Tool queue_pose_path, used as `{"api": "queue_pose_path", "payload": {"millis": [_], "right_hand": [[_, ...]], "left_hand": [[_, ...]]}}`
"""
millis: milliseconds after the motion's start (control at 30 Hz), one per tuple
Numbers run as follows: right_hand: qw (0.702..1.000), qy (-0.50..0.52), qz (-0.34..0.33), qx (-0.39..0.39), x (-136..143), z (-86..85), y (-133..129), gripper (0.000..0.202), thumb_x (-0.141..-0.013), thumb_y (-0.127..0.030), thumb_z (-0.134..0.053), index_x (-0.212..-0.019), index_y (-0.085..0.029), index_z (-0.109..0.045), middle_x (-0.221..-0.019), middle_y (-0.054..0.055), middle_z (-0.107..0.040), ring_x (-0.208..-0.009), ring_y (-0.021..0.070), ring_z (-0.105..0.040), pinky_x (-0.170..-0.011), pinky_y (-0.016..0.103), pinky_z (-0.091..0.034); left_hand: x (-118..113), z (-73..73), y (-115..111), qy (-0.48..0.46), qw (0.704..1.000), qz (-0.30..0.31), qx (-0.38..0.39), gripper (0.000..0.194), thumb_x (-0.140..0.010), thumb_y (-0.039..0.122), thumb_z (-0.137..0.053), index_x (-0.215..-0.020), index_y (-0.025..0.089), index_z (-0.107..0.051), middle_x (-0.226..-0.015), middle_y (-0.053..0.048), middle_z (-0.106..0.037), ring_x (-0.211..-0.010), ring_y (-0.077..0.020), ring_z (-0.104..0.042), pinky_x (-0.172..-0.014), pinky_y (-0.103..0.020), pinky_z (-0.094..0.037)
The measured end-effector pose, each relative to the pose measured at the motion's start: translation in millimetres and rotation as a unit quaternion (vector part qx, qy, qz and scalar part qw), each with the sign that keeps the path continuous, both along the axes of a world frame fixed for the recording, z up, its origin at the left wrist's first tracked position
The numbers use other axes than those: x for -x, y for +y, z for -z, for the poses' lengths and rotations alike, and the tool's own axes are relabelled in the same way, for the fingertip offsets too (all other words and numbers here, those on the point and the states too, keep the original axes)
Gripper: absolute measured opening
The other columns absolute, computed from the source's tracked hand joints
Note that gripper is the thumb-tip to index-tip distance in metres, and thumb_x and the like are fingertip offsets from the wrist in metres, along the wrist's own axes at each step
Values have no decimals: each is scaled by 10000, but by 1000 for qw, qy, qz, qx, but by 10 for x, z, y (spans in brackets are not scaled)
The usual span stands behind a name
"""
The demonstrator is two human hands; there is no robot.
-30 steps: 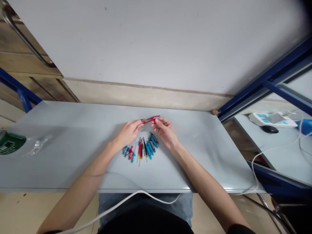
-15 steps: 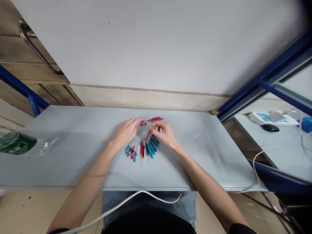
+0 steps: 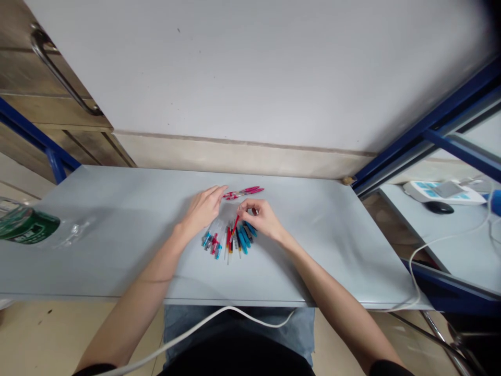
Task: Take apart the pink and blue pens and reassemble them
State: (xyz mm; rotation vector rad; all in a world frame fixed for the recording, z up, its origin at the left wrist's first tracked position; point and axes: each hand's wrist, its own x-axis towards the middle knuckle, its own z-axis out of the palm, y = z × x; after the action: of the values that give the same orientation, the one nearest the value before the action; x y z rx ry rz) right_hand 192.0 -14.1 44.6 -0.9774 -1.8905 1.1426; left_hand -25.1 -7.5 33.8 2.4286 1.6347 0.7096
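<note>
My right hand (image 3: 260, 216) pinches a red pen refill (image 3: 235, 225) near its upper end. The refill slants down over a row of red and dark pen refills (image 3: 228, 241) on the table. To the right of these, partly under my right hand, lie several blue pen barrels (image 3: 243, 241). My left hand (image 3: 201, 210) rests on the table with its fingers stretched out, holding nothing. Just below it are several clear pen barrels (image 3: 213, 244) with blue, red and grey ends. Beyond both hands, pink pens (image 3: 246, 192) lie side by side.
A plastic bottle with a green label (image 3: 33, 228) lies on the grey table (image 3: 129, 250) at far left. A white cable (image 3: 230, 308) crosses in front of my body. Blue frame bars (image 3: 391, 151) flank the table; a mouse (image 3: 439, 208) and a white keypad device (image 3: 442, 190) are at right.
My right hand has moved slightly down toward me, bringing the red pen refill over the row of refills. My left hand stays nearly in place.
</note>
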Motion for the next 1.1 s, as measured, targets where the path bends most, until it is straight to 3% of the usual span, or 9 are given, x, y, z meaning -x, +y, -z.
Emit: {"api": "queue_pose_path", "payload": {"millis": [167,467,867,1100], "right_hand": [[998,3,-36,53,64,64,-47,134,-796,-257,-593,-708,-173,-647,-691,-11,-632,-652,126,-513,-658,254,-403],[994,-90,3,65,110,183,-63,216,-782,-336,-701,-663,-163,-654,-600,-45,-541,-568,101,-424,-572,248,-346],[980,-185,46,-63,119,191,-98,229,-837,-298,-762,-653,-196,-673,-645,18,-627,-738,188,-506,-695,299,-376],[977,-169,-46,-122,138,108,-107,54,-879,-163,-751,-835,-193,-743,-741,1,-595,-729,165,-499,-825,326,-399]], "left_hand": [[7,9,6,5,1000,-9,-3,470,-1008,158,-386,-1445,223,-551,-1338,-88,-680,-1138,-255,-680,-936,-361,-533],[6,-8,-4,8,1000,-16,-4,471,-1014,162,-381,-1451,243,-537,-1336,-83,-681,-1133,-251,-685,-918,-351,-529],[5,-16,-6,4,1000,-24,3,462,-1008,167,-403,-1437,240,-557,-1358,-87,-672,-1150,-253,-682,-955,-368,-530],[8,-21,1,0,1000,-28,6,461,-1017,172,-395,-1447,239,-549,-1372,-92,-665,-1157,-253,-681,-962,-365,-526]]}}
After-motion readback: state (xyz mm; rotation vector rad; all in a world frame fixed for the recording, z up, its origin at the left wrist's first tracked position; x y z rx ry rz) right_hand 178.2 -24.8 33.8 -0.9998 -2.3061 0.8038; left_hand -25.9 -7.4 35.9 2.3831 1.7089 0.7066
